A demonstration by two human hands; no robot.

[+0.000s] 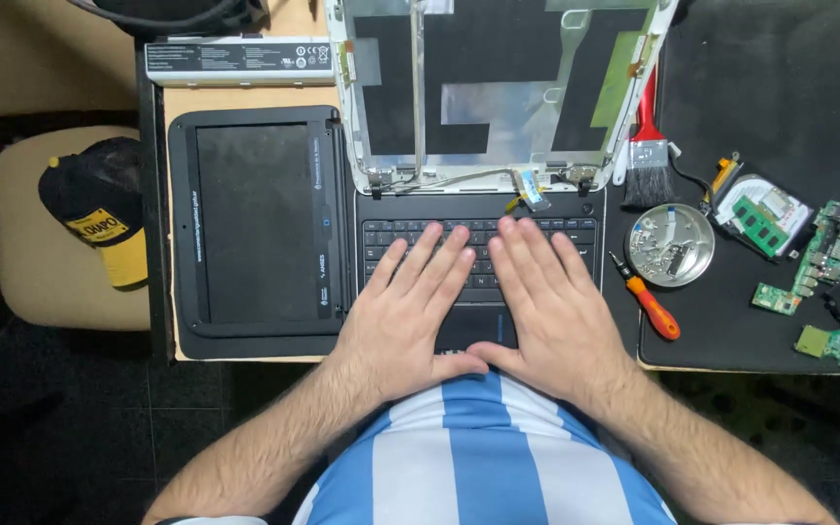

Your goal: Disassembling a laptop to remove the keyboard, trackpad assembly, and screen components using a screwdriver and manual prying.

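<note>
A small black laptop base (576, 216) with its keyboard lies at the table's front edge. My left hand (410, 306) rests flat on the keys and palm rest, fingers spread, holding nothing. My right hand (546, 301) lies flat beside it, thumbs nearly touching. Behind the base stands the bare lid shell (498, 87), silver with black patches and loose hinge cables. A detached black screen panel in its bezel (255, 228) lies to the left of my left hand.
A grey battery pack (240, 60) lies at the back left. Right of the laptop are a red-handled brush (647, 146), a round metal dish of screws (670, 245), an orange screwdriver (648, 299) and green circuit boards (819, 272) on a black mat. A black-and-yellow cap (99, 204) sits on a stool.
</note>
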